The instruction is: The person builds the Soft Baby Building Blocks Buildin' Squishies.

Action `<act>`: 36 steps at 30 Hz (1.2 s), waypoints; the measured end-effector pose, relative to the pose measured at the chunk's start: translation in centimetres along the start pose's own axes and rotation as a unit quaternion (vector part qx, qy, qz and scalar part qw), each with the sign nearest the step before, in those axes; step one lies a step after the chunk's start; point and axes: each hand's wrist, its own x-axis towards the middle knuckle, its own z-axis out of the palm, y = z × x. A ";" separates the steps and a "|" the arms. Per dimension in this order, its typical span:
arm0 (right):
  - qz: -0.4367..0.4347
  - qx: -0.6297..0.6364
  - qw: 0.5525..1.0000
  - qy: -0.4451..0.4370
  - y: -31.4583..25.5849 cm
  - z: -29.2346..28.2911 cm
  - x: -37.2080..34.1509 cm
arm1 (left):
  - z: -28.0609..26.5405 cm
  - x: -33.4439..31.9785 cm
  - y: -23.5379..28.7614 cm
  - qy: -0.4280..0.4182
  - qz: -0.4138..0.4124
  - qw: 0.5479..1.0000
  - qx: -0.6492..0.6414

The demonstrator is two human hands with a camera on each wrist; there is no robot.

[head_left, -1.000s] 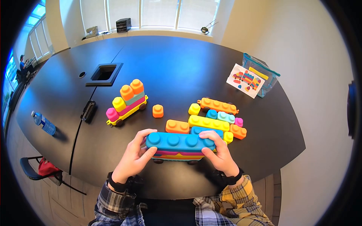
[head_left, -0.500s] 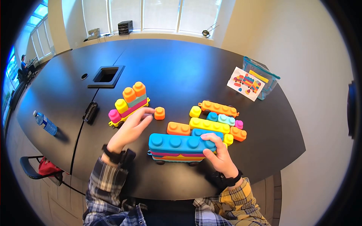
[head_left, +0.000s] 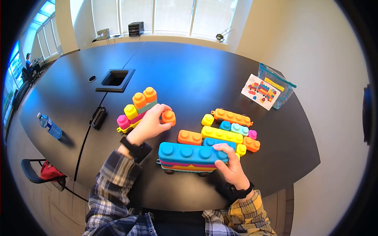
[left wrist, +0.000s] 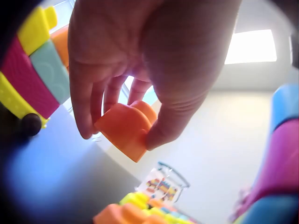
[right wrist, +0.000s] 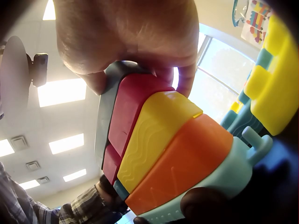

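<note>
My left hand (head_left: 151, 124) pinches a small orange block (head_left: 168, 117) between thumb and fingertips, as the left wrist view shows from below. Right behind that hand stands a yellow wheeled car (left wrist: 18, 100) stacked with pink, teal, yellow and orange blocks, partly hidden by the hand. My right hand (head_left: 233, 169) grips the right end of a long blue brick (head_left: 183, 151). This brick tops a layered car on wheels, and the right wrist view shows its magenta, yellow block (right wrist: 152, 126), orange block (right wrist: 187, 154) and pale teal base.
Beyond the right hand lie loose bricks, among them a long yellow brick (head_left: 222, 134), an orange brick (head_left: 190, 137) and an orange wheeled base (head_left: 232, 117). A picture card (head_left: 260, 91) leans on a clear bag (head_left: 285, 84). A water bottle (head_left: 50, 126) stands at the left.
My left hand has let go of the blue-topped car, reached forward and left, and taken hold of the small orange block. The right hand keeps its grip on the car.
</note>
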 end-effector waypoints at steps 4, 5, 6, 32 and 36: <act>-0.004 -0.003 1.000 0.001 -0.1 0.1 0.1 | -3.6 -4.9 6.0 -0.019 0.010 0.973 -0.229; -0.003 -0.002 1.000 0.003 -0.1 0.1 0.0 | -4.2 -6.0 7.0 -0.030 0.012 0.964 -0.263; -0.004 0.000 1.000 0.003 0.0 0.1 0.0 | -4.4 -6.9 7.2 -0.025 0.030 0.960 -0.277; 0.108 -0.087 0.990 -0.032 -1.3 -1.8 0.1 | -2.4 -10.5 6.3 -0.113 -0.018 0.985 -0.127; 0.155 -0.132 0.973 -0.109 -1.1 -2.3 -0.2 | -1.1 -11.4 6.1 -0.107 -0.050 0.990 -0.081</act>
